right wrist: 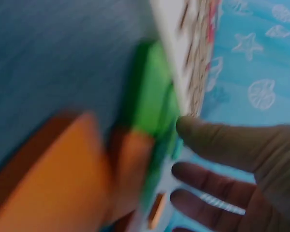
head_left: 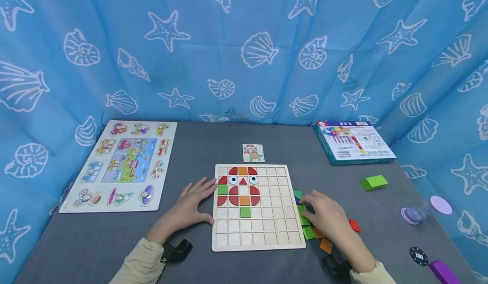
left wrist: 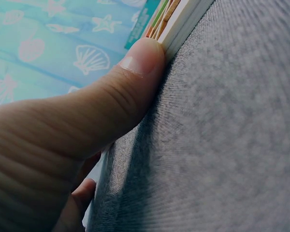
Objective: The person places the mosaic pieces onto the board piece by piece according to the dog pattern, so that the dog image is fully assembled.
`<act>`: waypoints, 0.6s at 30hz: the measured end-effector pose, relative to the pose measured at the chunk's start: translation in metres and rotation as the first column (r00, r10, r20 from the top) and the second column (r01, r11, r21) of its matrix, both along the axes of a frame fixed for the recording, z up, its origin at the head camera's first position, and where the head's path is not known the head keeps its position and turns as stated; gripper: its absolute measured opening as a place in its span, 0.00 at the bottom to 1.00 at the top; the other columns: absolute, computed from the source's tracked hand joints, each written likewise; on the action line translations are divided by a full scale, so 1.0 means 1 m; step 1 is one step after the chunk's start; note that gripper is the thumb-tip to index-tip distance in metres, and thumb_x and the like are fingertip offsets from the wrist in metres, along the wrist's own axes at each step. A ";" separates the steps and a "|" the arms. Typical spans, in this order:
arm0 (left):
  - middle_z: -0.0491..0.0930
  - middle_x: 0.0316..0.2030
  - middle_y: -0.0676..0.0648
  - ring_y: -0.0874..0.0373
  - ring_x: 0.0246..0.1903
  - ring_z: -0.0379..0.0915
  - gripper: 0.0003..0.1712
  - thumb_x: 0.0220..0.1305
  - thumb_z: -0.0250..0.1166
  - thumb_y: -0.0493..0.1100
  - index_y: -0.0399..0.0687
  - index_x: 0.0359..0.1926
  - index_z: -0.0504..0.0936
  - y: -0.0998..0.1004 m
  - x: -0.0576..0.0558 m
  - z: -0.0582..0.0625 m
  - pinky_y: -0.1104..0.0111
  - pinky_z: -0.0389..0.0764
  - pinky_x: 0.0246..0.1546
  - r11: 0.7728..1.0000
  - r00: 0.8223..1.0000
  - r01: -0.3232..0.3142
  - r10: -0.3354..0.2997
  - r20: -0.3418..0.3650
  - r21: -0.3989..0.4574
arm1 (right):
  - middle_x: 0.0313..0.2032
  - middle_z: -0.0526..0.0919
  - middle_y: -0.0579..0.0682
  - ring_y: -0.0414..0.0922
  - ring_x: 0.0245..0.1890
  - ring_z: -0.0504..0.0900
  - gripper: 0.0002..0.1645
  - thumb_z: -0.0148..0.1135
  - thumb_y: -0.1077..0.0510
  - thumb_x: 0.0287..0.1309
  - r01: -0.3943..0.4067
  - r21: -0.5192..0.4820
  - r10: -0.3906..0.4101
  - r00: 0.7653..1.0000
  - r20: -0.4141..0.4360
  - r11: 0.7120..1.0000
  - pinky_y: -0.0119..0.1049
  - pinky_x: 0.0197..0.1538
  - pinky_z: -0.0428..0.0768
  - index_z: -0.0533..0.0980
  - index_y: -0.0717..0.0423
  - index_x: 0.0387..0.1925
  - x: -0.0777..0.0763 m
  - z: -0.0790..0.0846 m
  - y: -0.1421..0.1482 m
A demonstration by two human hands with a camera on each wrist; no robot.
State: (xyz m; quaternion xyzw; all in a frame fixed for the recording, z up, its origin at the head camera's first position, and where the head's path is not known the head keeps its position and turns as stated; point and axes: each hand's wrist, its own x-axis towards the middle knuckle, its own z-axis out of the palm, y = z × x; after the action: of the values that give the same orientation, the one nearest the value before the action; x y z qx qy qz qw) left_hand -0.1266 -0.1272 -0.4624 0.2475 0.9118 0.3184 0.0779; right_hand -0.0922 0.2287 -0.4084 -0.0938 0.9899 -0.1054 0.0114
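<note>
A wooden grid board (head_left: 267, 237) lies on the table, with red, orange and green pieces and two eye pieces set in its upper left cells. My left hand (head_left: 192, 205) rests at the board's left edge, thumb and fingers spread. In the left wrist view the thumb (left wrist: 142, 60) touches the board's side. My right hand (head_left: 325, 214) reaches over a pile of green blocks (head_left: 308, 232) and orange blocks (head_left: 325, 245) by the board's right edge. Its fingers (right wrist: 208, 179) and thumb stand apart in the right wrist view, with nothing visibly held. A green block (right wrist: 152, 92) lies nearby.
Above the board lies a small pattern card (head_left: 253, 153). A picture puzzle (head_left: 164, 191) is at left, a box (head_left: 358, 144) at back right. Further right are a loose green block (head_left: 374, 183), a clear-and-lilac object (head_left: 415, 214), a black disc (head_left: 419, 256) and a purple block (head_left: 444, 272).
</note>
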 end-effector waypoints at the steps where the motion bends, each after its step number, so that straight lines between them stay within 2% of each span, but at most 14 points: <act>1: 0.51 0.67 0.54 0.50 0.67 0.39 0.57 0.33 0.69 0.63 0.52 0.66 0.57 0.000 0.000 0.000 0.47 0.37 0.61 1.000 1.000 0.002 -0.002 -0.001 0.003 | 0.32 0.78 0.44 0.42 0.31 0.76 0.13 0.71 0.59 0.37 -0.010 -0.007 0.010 1.000 0.009 1.000 0.37 0.29 0.75 0.80 0.46 0.31 0.001 -0.002 0.004; 4: 0.51 0.67 0.53 0.50 0.67 0.39 0.57 0.32 0.68 0.64 0.52 0.66 0.57 0.000 0.000 -0.002 0.47 0.37 0.61 1.000 1.000 0.004 -0.003 -0.012 0.015 | 0.35 0.79 0.43 0.43 0.35 0.77 0.13 0.70 0.60 0.38 -0.058 -0.022 0.058 0.998 0.008 0.998 0.39 0.32 0.76 0.81 0.45 0.31 0.001 -0.005 0.011; 7: 0.51 0.67 0.53 0.49 0.67 0.40 0.57 0.32 0.68 0.65 0.52 0.66 0.57 -0.001 0.000 -0.004 0.46 0.37 0.61 1.000 1.000 0.007 -0.006 -0.021 0.028 | 0.33 0.78 0.41 0.40 0.31 0.75 0.12 0.69 0.60 0.40 -0.093 -0.033 0.094 0.996 0.007 0.995 0.34 0.28 0.74 0.81 0.45 0.31 -0.002 -0.007 0.013; 11: 0.51 0.67 0.53 0.50 0.67 0.39 0.57 0.33 0.67 0.66 0.53 0.66 0.57 -0.001 0.000 -0.004 0.47 0.38 0.61 1.000 1.000 0.008 -0.008 -0.022 0.023 | 0.32 0.76 0.41 0.37 0.27 0.73 0.12 0.69 0.59 0.40 -0.106 -0.016 0.106 0.994 0.024 0.994 0.30 0.25 0.70 0.81 0.45 0.32 -0.005 -0.007 0.015; 18: 0.51 0.67 0.54 0.51 0.67 0.39 0.57 0.33 0.68 0.65 0.53 0.66 0.57 0.000 -0.001 -0.003 0.47 0.37 0.61 1.000 1.000 0.005 -0.005 -0.016 0.011 | 0.33 0.75 0.41 0.37 0.27 0.72 0.15 0.71 0.56 0.37 -0.117 0.022 0.115 0.991 0.071 0.993 0.32 0.27 0.71 0.79 0.47 0.33 -0.006 -0.006 0.017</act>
State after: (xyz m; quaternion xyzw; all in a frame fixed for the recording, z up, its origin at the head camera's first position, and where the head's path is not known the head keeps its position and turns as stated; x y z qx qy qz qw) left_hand -0.1271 -0.1276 -0.4656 0.2528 0.9099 0.3212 0.0701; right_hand -0.0981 0.2460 -0.4144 -0.1475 0.9831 -0.0950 0.0532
